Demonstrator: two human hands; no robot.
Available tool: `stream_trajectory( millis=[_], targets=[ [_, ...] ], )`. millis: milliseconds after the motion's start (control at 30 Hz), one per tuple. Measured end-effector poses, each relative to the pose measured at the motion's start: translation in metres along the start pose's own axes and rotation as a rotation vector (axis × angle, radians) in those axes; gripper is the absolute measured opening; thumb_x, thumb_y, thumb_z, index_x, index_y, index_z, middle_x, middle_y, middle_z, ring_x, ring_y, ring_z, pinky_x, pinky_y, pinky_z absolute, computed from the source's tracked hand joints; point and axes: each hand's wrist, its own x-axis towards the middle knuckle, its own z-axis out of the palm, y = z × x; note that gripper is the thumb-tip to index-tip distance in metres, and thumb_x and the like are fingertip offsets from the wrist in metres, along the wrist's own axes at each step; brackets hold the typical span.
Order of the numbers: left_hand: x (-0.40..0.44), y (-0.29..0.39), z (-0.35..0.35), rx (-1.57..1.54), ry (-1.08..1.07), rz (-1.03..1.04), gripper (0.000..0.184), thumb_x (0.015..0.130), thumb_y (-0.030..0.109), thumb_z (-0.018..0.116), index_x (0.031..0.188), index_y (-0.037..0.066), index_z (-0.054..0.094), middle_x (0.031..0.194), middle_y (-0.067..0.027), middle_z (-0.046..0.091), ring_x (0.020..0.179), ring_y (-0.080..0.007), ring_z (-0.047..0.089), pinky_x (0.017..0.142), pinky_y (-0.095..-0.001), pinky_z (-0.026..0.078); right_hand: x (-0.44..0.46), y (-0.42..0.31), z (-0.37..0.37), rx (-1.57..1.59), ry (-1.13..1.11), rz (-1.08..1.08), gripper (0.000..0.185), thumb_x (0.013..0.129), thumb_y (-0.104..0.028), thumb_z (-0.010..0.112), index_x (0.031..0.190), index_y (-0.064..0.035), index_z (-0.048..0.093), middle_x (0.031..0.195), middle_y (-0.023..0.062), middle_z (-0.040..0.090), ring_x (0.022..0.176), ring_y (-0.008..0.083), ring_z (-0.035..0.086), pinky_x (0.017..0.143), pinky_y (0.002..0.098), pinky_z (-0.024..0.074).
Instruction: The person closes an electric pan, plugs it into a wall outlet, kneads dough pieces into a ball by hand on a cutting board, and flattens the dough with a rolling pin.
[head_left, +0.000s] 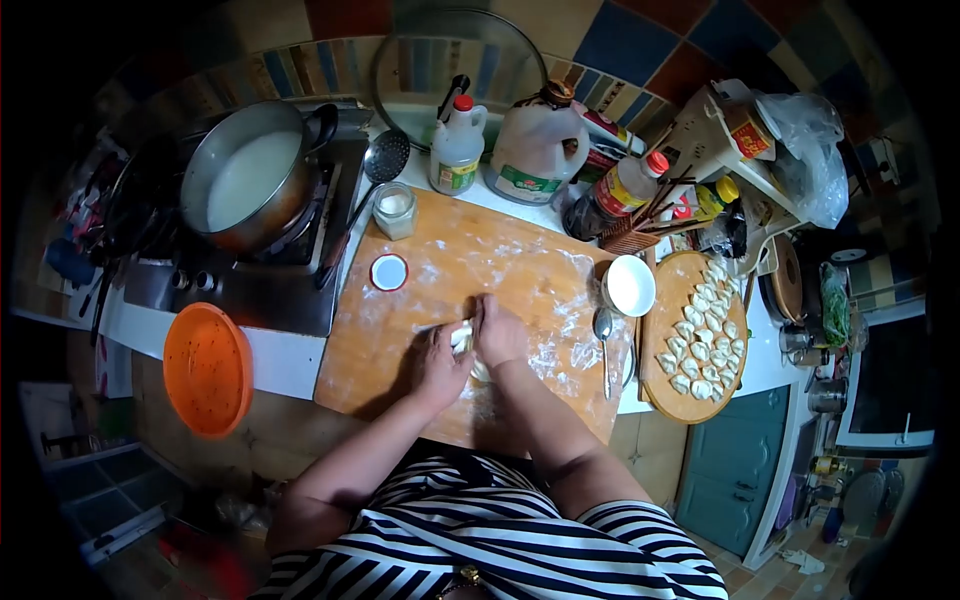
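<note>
A small piece of white dough (461,338) sits between my two hands over the floured wooden board (400,330). My left hand (438,368) is curled round its left side. From the right, my right hand (501,336) is closed against it, fingers pointing away from me. The hands cover much of the dough, so its full shape is hidden. A bit of pale dough also shows below, between my wrists. Nearby on the board are a white jar lid with a red rim (388,272) and a metal spoon (603,325).
Right of the board, a round wooden board (683,399) bears several dumplings (700,345), beside a white bowl (631,286). A glass jar (395,212) and bottles (458,150) line the back. At left stand a pot (246,170) on the stove and an orange basket (207,370).
</note>
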Motion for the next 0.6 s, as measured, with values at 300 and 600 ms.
stream_trajectory(
  millis=[300, 600],
  targets=[
    [0.022, 0.005, 0.008, -0.187, -0.203, -0.2, 0.039, 0.076, -0.008, 0.07, 0.111, 0.003, 0.059, 0.105, -0.0112, 0.065, 0.092, -0.0215, 0.065, 0.077, -0.0316, 0.054, -0.006, 0.019, -0.031, 1.004, -0.057, 0.597, 0.069, 0.104, -0.052, 0.031, 0.077, -0.0019, 0.07, 0.068, 0.0135, 0.064, 0.065, 0.0258, 0.062, 0.067, 0.0385, 0.0484],
    [-0.002, -0.005, -0.001, -0.166, -0.159, -0.024, 0.027, 0.078, 0.0, 0.068, 0.104, 0.006, 0.06, 0.098, -0.0129, 0.062, 0.086, -0.0285, 0.064, 0.076, -0.0368, 0.054, -0.042, 0.004, -0.026, 0.082, 0.076, -0.3, 0.014, 0.093, -0.019, 0.056, 0.097, -0.0073, 0.061, 0.09, 0.0148, 0.062, 0.084, 0.0356, 0.059, 0.073, 0.0466, 0.0476]
  ],
)
